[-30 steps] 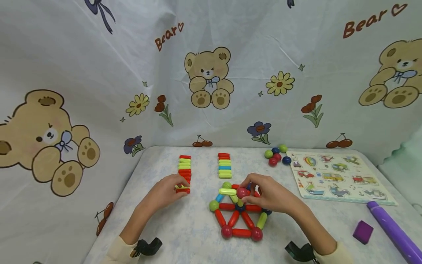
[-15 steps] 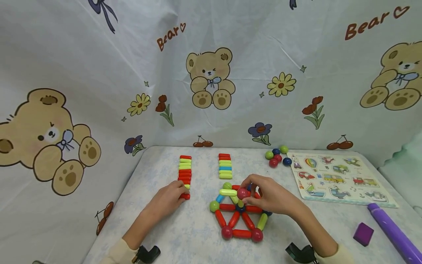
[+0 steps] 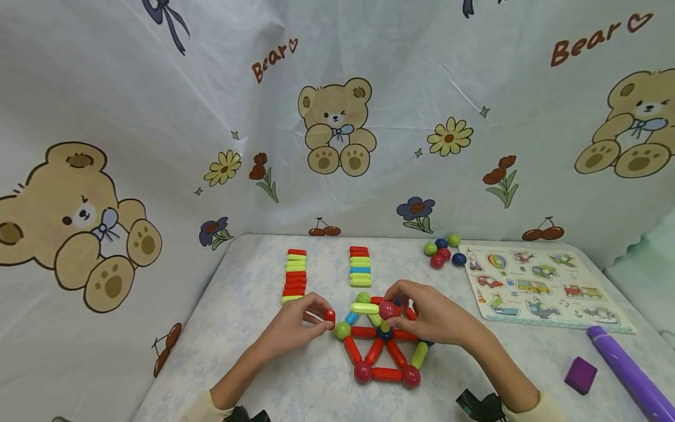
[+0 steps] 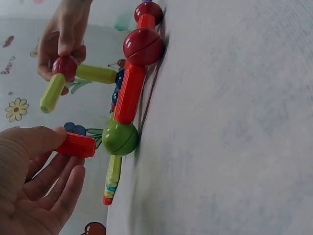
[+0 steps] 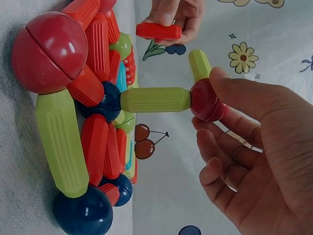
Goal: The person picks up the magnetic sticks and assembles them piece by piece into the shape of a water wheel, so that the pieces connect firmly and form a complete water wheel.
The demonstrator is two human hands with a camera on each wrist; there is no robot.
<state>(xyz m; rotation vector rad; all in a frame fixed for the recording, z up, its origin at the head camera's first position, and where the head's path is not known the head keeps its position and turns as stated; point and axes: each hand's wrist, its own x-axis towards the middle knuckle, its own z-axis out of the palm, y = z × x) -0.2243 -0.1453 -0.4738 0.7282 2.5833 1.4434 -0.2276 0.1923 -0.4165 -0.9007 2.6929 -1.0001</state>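
Observation:
My left hand pinches a red rod between thumb and fingertips, held above the table beside the green ball of a ball-and-rod structure. My right hand grips a red ball at the top of the structure. From that ball a yellow-green rod runs down to the dark blue centre ball, and another yellow-green rod sticks out towards the left. The structure lies as a wheel of red, green and blue balls joined by mostly red rods.
Two columns of rods, left and middle, lie behind the hands. Several loose balls sit at the back right, beside a picture board. A purple block and a long purple tube lie at the right.
My left hand has taken the nearest red rod from the left column and carried it right, up beside the structure. My right hand has kept its grip on the red ball.

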